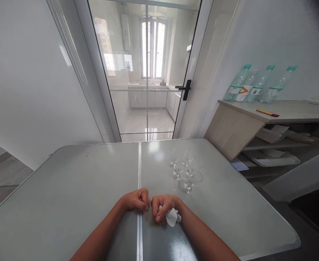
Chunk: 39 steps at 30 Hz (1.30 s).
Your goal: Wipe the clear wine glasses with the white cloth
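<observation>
Over the long white metal strip (pixel 140 166), the bare left hand (pixel 136 200) is fisted, whether empty I cannot tell; right of the strip, the bare right hand (pixel 164 207) clenches a crumpled white cloth (pixel 172 218); clear stemmed glasses (pixel 188 187) stand clustered farther along that side.

A small white wad (pixel 172 218), cloth or tissue, was crumpled in the curled fingers of the right hand (pixel 163 209), its loose folds poking out on the wrist side. Beyond that hand and slightly to its right, a group of clear, stemmed glasses (pixel 188 172) stood upright on the worktop (pixel 94 177), bunched close together, the nearest one apart from the hand.
</observation>
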{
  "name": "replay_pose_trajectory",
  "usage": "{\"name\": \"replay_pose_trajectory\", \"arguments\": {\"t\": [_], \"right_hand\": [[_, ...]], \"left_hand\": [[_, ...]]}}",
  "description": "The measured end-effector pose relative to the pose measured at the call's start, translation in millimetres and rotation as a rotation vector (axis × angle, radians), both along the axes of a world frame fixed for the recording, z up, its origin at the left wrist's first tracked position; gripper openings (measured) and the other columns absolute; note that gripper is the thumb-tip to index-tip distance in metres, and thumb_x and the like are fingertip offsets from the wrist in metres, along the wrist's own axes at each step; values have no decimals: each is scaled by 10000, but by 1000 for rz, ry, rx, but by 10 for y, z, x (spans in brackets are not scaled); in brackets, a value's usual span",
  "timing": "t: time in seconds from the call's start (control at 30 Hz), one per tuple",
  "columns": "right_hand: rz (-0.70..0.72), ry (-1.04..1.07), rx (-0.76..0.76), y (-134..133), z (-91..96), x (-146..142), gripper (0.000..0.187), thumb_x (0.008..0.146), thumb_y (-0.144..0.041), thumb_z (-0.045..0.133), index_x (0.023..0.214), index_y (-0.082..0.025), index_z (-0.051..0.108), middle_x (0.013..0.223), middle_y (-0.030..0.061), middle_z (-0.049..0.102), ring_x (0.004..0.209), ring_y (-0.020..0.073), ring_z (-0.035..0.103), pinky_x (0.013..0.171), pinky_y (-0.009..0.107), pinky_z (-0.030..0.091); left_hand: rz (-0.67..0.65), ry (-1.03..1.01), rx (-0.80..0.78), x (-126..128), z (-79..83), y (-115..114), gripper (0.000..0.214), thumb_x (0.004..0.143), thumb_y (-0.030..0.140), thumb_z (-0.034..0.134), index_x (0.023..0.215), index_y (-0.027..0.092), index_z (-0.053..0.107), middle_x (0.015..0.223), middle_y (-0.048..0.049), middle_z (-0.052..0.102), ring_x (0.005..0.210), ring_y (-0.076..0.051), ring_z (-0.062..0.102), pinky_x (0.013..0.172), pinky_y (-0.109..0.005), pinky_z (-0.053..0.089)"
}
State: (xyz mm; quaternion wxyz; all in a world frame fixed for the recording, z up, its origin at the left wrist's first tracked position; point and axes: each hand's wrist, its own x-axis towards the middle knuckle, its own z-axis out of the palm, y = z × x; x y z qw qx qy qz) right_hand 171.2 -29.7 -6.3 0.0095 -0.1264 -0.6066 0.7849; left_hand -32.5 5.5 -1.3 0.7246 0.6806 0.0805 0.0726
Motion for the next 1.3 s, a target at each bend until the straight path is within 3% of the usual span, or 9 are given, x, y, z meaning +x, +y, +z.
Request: {"name": "replay_pose_trajectory", "arguments": {"t": [0.33, 0.57, 0.73, 0.93, 1.3], "right_hand": [[-46, 17, -92, -1, 30, -50, 605, 633, -563, 871, 439, -161, 463, 434, -48, 378, 432, 73, 387, 465, 240, 348], [-52, 173, -148, 95, -213, -92, 530, 696, -422, 868, 463, -146, 480, 431, -34, 395, 415, 75, 398, 448, 244, 353], [-54, 113, -69, 191, -341, -82, 507, 677, -465, 852, 483, -133, 521, 424, -26, 442, 375, 68, 400, 397, 218, 300], [-104, 247, -186, 137, -314, -155, 494, 696, -400, 811, 440, -166, 459, 387, -39, 392, 372, 93, 411, 416, 246, 354], [-111, 332, -195, 143, -378, -186, 474, 780, -401, 722, 498, -203, 397, 384, -61, 371, 335, 85, 354, 374, 233, 310]], "left_hand": [[68, -4, -87, -22, -109, 23, 531, 668, 257, 734, 359, 186, 307, 386, 55, 265, 396, -45, 162, 408, -274, 114], [151, -22, -147, -36, -194, 11, 336, 616, 169, 645, 375, 170, 410, 380, 38, 334, 355, -46, 239, 370, -232, 167], [211, -41, -198, -22, -267, 8, 302, 605, 189, 638, 364, 166, 458, 358, 14, 380, 319, -66, 297, 342, -229, 200], [284, -32, -282, -1, -301, 0, 300, 595, 215, 696, 371, 156, 506, 334, 19, 381, 302, -64, 292, 331, -217, 201], [344, -31, -326, 13, -210, -35, 289, 576, 242, 763, 400, 141, 557, 320, 18, 387, 276, -77, 322, 316, -218, 209]]}}
